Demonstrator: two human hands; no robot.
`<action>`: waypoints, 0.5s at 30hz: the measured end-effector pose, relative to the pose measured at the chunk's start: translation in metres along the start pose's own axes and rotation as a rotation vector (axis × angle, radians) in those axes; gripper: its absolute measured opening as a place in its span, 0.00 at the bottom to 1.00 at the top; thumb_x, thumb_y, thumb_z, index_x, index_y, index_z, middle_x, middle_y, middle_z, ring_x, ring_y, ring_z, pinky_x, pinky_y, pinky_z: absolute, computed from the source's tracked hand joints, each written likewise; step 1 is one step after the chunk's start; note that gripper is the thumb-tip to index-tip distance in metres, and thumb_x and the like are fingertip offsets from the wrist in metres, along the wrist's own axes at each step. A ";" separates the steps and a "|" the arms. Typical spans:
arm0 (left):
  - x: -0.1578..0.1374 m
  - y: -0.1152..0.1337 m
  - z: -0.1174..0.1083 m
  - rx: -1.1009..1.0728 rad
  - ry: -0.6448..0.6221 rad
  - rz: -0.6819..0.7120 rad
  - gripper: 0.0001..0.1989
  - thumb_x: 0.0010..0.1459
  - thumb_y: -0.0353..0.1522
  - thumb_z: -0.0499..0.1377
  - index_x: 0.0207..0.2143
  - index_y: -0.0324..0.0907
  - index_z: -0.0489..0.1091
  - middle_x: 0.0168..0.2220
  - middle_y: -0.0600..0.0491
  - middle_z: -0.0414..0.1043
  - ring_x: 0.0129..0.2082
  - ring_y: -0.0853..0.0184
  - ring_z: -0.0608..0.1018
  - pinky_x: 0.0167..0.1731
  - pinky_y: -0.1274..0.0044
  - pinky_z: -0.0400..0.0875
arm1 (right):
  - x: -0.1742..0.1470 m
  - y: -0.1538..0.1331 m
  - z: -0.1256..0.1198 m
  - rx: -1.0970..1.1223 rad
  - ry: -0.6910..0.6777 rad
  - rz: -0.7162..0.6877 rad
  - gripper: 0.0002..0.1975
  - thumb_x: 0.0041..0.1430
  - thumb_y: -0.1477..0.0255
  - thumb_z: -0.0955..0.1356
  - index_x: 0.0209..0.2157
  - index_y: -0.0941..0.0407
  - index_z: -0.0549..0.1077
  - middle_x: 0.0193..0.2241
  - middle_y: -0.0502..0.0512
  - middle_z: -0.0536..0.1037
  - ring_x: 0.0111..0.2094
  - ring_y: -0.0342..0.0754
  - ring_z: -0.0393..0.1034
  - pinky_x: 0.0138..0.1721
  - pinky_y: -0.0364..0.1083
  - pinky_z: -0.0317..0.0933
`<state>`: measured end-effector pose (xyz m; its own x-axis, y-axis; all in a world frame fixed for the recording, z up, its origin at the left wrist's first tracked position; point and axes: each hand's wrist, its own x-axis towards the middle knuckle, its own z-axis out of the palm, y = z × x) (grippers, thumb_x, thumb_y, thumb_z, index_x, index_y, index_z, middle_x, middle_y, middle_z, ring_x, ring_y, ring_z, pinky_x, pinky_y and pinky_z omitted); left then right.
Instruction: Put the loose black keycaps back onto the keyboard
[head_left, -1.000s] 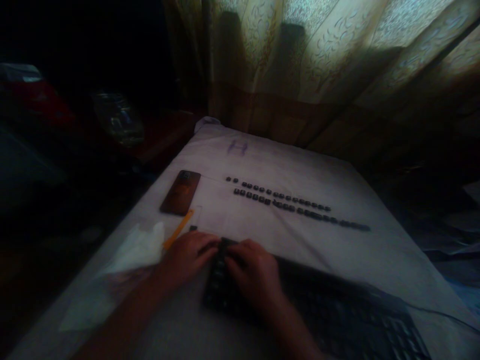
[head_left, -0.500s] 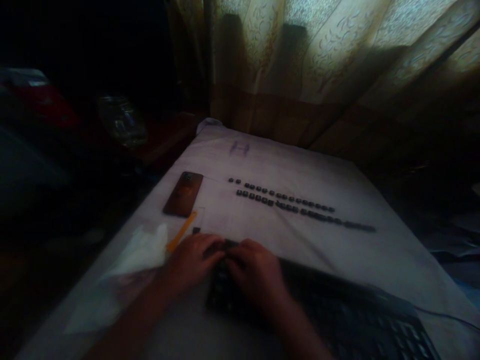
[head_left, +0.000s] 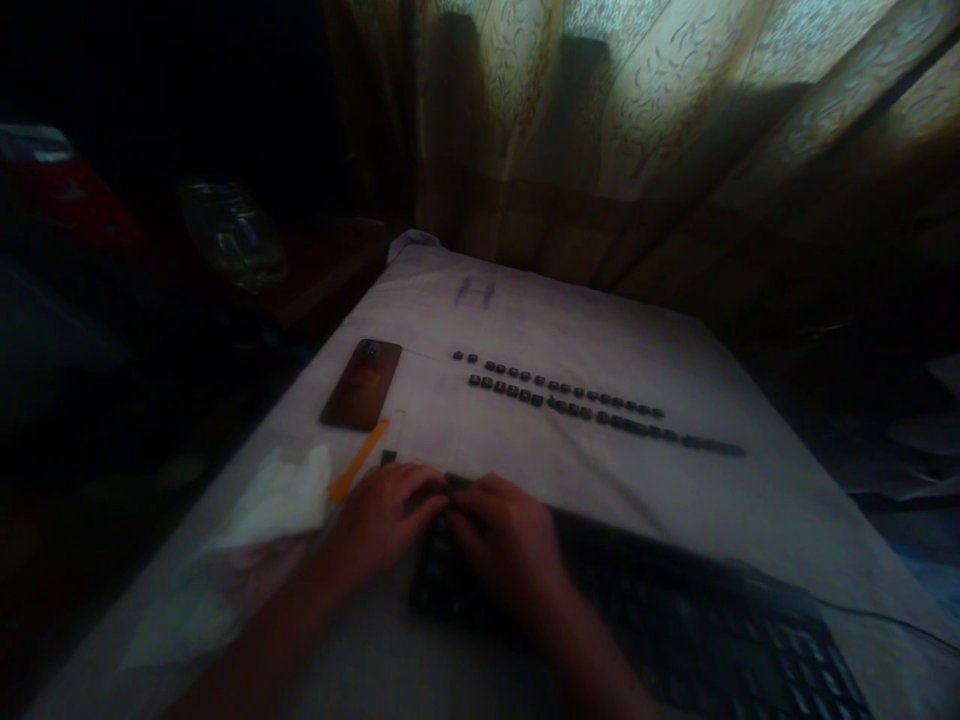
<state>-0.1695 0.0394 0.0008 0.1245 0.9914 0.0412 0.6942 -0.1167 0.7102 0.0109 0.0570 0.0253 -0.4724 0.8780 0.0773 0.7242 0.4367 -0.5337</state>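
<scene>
A black keyboard (head_left: 675, 610) lies at a slant across the near part of the cloth-covered bed or table. Over its far left corner, my left hand (head_left: 390, 510) and my right hand (head_left: 506, 530) meet, fingertips pinched close together. Whatever is between the fingers is too dark and small to make out. Beyond the keyboard, loose black keycaps (head_left: 513, 372) are lined up in two long rows. Just past my left hand lies a small black piece (head_left: 388, 457), perhaps another keycap. An orange strip-like tool (head_left: 358, 460) rests beside that hand.
A brown-backed phone (head_left: 361, 385) lies at the left edge of the pale cloth (head_left: 600, 330). Crumpled white material (head_left: 281, 490) sits by my left forearm. The keyboard's cable (head_left: 885, 620) runs off to the right. A patterned curtain (head_left: 525, 130) hangs behind.
The view has shifted slightly, so everything sits a little further left and up. Both hands keep nearly the same pinched pose at the keyboard corner.
</scene>
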 end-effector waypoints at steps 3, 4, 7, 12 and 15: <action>0.001 0.000 -0.003 -0.008 -0.025 0.036 0.06 0.60 0.33 0.59 0.39 0.46 0.74 0.39 0.55 0.78 0.42 0.62 0.76 0.45 0.69 0.68 | 0.001 -0.002 -0.001 -0.006 -0.002 0.019 0.09 0.55 0.76 0.70 0.36 0.52 0.81 0.31 0.52 0.78 0.33 0.47 0.73 0.35 0.44 0.64; 0.001 0.000 -0.005 -0.009 -0.039 0.049 0.06 0.59 0.32 0.59 0.39 0.47 0.74 0.39 0.55 0.77 0.42 0.62 0.76 0.45 0.70 0.67 | 0.001 -0.002 -0.002 -0.008 -0.010 0.028 0.09 0.55 0.76 0.70 0.35 0.52 0.81 0.31 0.52 0.78 0.32 0.47 0.73 0.34 0.43 0.64; 0.001 0.000 -0.008 -0.015 -0.072 0.072 0.06 0.59 0.32 0.60 0.39 0.47 0.74 0.38 0.56 0.77 0.42 0.63 0.76 0.44 0.70 0.67 | 0.002 -0.005 -0.004 0.000 -0.031 0.043 0.09 0.55 0.76 0.70 0.35 0.52 0.81 0.31 0.52 0.78 0.32 0.46 0.73 0.34 0.43 0.63; 0.001 0.000 -0.007 -0.013 -0.066 0.065 0.05 0.59 0.31 0.60 0.38 0.47 0.74 0.38 0.55 0.77 0.41 0.63 0.76 0.44 0.70 0.67 | 0.000 -0.004 -0.003 -0.037 -0.029 0.006 0.08 0.57 0.76 0.69 0.36 0.51 0.81 0.31 0.52 0.78 0.32 0.46 0.72 0.33 0.43 0.62; 0.001 -0.001 -0.005 -0.006 -0.070 0.071 0.05 0.60 0.31 0.59 0.38 0.47 0.74 0.38 0.55 0.77 0.41 0.63 0.76 0.44 0.70 0.67 | -0.001 -0.002 -0.001 -0.071 -0.021 -0.018 0.08 0.58 0.75 0.69 0.36 0.52 0.81 0.30 0.52 0.77 0.30 0.46 0.71 0.31 0.43 0.61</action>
<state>-0.1736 0.0409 0.0036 0.2225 0.9740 0.0429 0.6775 -0.1862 0.7115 0.0107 0.0553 0.0273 -0.4954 0.8659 0.0684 0.7490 0.4658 -0.4712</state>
